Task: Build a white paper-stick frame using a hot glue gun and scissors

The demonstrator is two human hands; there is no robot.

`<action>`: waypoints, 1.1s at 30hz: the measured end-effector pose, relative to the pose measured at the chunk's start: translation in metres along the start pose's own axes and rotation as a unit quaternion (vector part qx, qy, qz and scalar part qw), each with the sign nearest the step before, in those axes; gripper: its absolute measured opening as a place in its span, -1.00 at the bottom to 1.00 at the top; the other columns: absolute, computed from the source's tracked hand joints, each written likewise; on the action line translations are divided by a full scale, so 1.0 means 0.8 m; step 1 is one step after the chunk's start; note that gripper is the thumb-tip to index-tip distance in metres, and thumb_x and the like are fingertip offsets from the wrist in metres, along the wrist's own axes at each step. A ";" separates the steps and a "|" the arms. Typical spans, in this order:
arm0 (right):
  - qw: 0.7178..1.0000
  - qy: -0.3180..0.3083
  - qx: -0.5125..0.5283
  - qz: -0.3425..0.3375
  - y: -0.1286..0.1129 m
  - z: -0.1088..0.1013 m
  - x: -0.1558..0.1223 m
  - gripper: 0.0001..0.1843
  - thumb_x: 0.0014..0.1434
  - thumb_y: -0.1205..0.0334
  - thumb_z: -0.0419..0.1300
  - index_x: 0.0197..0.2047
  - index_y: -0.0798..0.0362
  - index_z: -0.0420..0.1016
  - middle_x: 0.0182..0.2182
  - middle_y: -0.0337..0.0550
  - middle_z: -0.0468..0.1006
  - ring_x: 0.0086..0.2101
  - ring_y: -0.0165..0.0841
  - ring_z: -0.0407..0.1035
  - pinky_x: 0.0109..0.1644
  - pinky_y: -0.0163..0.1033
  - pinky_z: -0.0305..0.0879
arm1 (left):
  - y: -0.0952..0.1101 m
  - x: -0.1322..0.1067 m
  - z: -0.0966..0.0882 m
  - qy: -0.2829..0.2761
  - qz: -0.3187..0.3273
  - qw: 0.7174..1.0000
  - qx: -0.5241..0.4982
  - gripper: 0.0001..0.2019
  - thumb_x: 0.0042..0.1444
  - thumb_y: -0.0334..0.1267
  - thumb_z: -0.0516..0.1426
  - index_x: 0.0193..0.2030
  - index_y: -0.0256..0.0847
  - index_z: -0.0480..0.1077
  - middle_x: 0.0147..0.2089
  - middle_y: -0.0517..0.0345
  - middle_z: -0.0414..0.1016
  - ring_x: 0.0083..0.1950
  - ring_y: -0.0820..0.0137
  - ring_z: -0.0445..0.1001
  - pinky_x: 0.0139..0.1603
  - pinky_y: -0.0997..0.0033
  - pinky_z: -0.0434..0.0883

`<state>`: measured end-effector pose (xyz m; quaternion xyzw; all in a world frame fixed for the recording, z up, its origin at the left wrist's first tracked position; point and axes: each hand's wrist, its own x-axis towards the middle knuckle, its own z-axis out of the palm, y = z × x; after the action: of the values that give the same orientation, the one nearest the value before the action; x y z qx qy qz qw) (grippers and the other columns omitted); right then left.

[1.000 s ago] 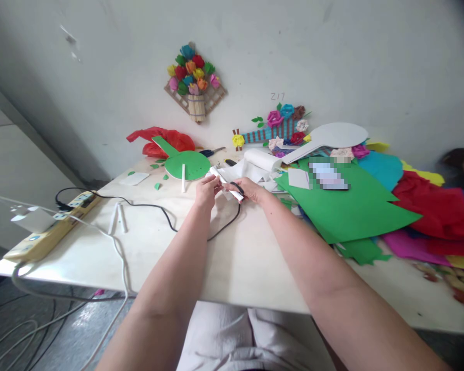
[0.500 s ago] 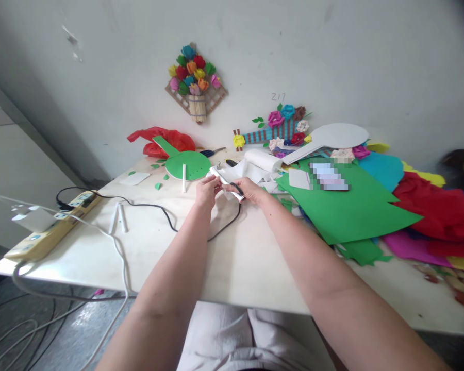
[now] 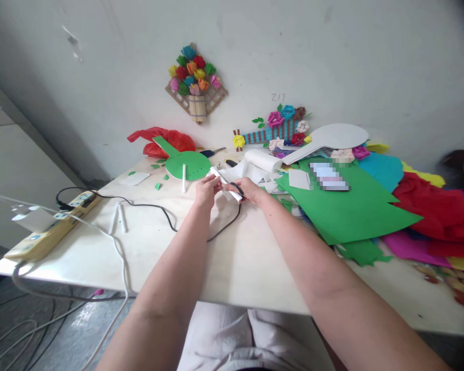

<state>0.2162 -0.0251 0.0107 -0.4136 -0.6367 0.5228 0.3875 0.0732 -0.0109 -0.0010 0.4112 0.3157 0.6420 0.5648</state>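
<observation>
My left hand (image 3: 208, 188) is closed in a pinch on the near side of a slim white paper roll (image 3: 227, 184), which slants down to the right. My right hand (image 3: 252, 192) is closed at the lower end of the roll, around a black corded tool (image 3: 237, 188); fingers hide most of it, so its exact kind does not show. A black cord (image 3: 226, 226) runs from there across the table. Just left of my hands, another white roll (image 3: 184, 179) lies against a round green paddle shape (image 3: 189, 166). Crumpled white paper (image 3: 251, 171) lies behind them.
A yellow power strip (image 3: 67, 219) with plugs lies left, near two white sticks (image 3: 118, 219). At right are green sheets (image 3: 344, 214), a phone (image 3: 328, 176), a white paddle shape (image 3: 340, 136) and heaped coloured paper (image 3: 441, 216). Blue-handled scissors (image 3: 212, 152) lie behind.
The white roll has turned slightly between my fingers, and a small reddish spot now shows at its lower end. Both hands stay in nearly the same place.
</observation>
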 end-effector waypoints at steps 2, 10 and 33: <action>1.000 -0.014 0.018 0.000 0.000 -0.001 -0.001 -0.58 -0.12 -0.07 0.30 -0.54 0.14 0.34 -0.73 -0.35 0.24 -0.72 -0.57 0.08 -0.74 -0.42 0.11 | 0.001 0.000 0.000 0.000 0.002 1.000 0.002 -0.82 -0.28 -0.38 0.26 -0.45 -0.35 0.42 -0.55 0.18 0.34 -0.53 0.56 0.31 -0.44 0.49 0.28; 0.999 -0.014 0.037 -0.003 -0.008 0.000 -0.006 -0.54 -0.12 -0.13 0.28 -0.50 0.14 0.35 -0.75 -0.37 0.21 -0.74 -0.56 0.06 -0.74 -0.42 -0.02 | -0.001 0.001 0.003 -0.012 -0.004 1.000 0.001 -0.79 -0.28 -0.39 0.25 -0.40 -0.36 0.44 -0.55 0.16 0.38 -0.53 0.54 0.32 -0.45 0.49 0.29; 0.999 -0.001 0.053 -0.009 -0.011 0.003 -0.006 -0.51 -0.20 -0.15 0.29 -0.52 0.15 0.33 -0.73 -0.39 0.19 -0.70 -0.58 0.03 -0.65 -0.39 -0.12 | -0.003 0.002 0.003 -0.025 0.005 1.000 0.014 -0.74 -0.34 -0.37 0.24 -0.38 -0.34 0.47 -0.54 0.17 0.41 -0.52 0.55 0.32 -0.48 0.53 0.23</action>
<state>0.2148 -0.0310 0.0186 -0.3862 -0.6123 0.5524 0.4132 0.0766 -0.0088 -0.0018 0.4369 0.3082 0.6299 0.5634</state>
